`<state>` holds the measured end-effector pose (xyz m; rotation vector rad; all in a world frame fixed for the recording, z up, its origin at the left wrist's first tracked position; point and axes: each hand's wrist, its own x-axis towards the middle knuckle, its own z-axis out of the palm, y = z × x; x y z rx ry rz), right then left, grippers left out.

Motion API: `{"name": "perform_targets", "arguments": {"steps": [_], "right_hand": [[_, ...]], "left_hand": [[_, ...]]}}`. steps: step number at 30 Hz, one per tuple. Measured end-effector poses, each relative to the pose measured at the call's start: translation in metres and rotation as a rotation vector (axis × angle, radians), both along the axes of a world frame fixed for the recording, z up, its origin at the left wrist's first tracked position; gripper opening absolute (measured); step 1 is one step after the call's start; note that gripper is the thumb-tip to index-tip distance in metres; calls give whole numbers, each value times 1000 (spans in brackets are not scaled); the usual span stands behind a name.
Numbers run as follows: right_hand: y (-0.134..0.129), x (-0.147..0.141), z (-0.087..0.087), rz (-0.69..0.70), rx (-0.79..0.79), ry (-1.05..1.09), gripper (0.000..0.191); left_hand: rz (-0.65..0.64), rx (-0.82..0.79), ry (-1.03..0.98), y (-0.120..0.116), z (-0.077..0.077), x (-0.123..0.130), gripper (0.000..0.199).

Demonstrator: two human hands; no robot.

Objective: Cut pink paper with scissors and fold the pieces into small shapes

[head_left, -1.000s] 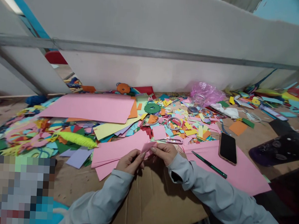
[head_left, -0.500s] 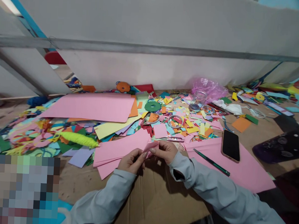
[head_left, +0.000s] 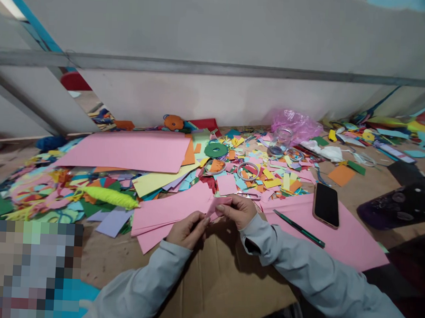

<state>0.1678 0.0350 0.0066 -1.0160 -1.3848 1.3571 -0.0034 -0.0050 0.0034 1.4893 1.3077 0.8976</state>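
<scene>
Between my hands is a small piece of pink paper [head_left: 215, 207], which looks folded. My left hand [head_left: 189, 229] is closed on its near left edge, thumb on top. The fingers of my right hand [head_left: 238, 211] pinch its right side. Both hands are above a sheet of brown cardboard [head_left: 223, 283]. Pink paper strips [head_left: 170, 206] lie in a stack just left of the hands. Small thread snips [head_left: 249, 196] rest behind my right hand, beside a pink paper square [head_left: 226, 184].
A black phone [head_left: 326, 205] and a green pen [head_left: 299, 228] lie on a pink sheet [head_left: 357, 242] at right. Colourful scraps [head_left: 271, 181], tape rings [head_left: 248, 171] and a glass jar [head_left: 281, 141] spread behind. A large pink sheet [head_left: 127, 150] and yellow yarn [head_left: 109, 197] are at left.
My right hand has shifted slightly to the right and up on the pink paper, showing more of it between the hands. My left hand keeps its hold.
</scene>
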Motion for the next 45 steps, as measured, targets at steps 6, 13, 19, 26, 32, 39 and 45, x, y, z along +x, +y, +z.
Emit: {"name": "perform_targets", "arguments": {"steps": [6,13,19,26,32,39,45], "right_hand": [[-6,-7,1,51,-37,91,32],[-5,-7,5,122,-196,101,31],[3,-4,3,-39,-121,161,30],[-5,-13,-1,194,-239,224,32],[12,3,4,-73,-135,202,29],[2,-5,3,128,-204,165,35],[-5,-9,-1,138,-182,106,33]], "left_hand": [[1,66,11,-1,-4,-1,33],[-43,130,46,-1,-2,0,29],[-62,53,-15,-1,-5,-1,32],[-92,178,16,1,-13,-1,29],[-72,72,-9,0,-10,1,30],[88,-43,-165,-1,0,1,32],[52,-48,-151,0,-2,2,31]]}}
